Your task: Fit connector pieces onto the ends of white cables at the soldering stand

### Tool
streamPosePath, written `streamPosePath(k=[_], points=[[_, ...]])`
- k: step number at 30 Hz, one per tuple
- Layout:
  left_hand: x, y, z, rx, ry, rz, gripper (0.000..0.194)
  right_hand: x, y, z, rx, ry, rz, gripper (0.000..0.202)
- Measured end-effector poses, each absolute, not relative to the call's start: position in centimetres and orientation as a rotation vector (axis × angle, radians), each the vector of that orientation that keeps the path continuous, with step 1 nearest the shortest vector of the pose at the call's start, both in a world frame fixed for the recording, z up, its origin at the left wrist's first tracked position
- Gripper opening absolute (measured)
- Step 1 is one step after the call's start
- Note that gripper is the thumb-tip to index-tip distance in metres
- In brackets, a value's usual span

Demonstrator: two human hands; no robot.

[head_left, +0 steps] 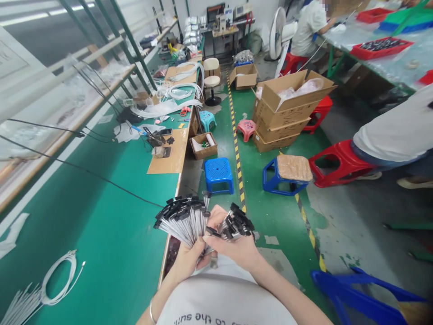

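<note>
In my left hand (pixel 189 261) is a fanned bundle of white cables (pixel 184 225) with black connectors at their upper ends. The fingers are wrapped round the cables, thumb on the near side. My right hand (pixel 233 246) grips a smaller bunch of black-ended cables (pixel 237 223), its connectors crowded together. Both hands meet in front of my body, thumbs close to each other. Where the cables run below my hands is hidden. To the left, a coiled white cable (pixel 59 280) and a heap of loose cable ends (pixel 23 304) lie on the green workbench (pixel 115 253).
A cardboard sheet (pixel 172 158) with small tools lies farther along the bench. A blue stool (pixel 219 174), another stool with a brown top (pixel 294 169) and stacked cartons (pixel 280 113) stand on the floor. A seated person in white (pixel 395 131) is at the right.
</note>
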State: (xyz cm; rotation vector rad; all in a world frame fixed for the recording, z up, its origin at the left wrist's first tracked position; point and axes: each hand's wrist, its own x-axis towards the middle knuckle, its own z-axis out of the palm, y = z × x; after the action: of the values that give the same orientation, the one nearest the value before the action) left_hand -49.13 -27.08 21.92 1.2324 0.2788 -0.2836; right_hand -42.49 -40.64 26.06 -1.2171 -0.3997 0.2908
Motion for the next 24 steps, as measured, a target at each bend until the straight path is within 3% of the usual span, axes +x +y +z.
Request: streamPosePath(k=[6, 18, 24], points=[[-49.9, -27.8, 23.0, 1.226, 0.408, -0.219, 0.064, -43.2, -40.7, 26.0, -1.223, -0.251, 0.265, 0.026], [-50.0, -27.2, 21.3, 1.21, 0.193, -0.279, 0.061, -44.1, -41.1, 24.7, -1.053, -0.254, 0.301, 0.02], [-50.4, -27.4, 21.2, 1.197, 0.179, -0.271, 0.055, -44.7, -40.9, 26.4, -1.316, -0.103, 0.228, 0.023]])
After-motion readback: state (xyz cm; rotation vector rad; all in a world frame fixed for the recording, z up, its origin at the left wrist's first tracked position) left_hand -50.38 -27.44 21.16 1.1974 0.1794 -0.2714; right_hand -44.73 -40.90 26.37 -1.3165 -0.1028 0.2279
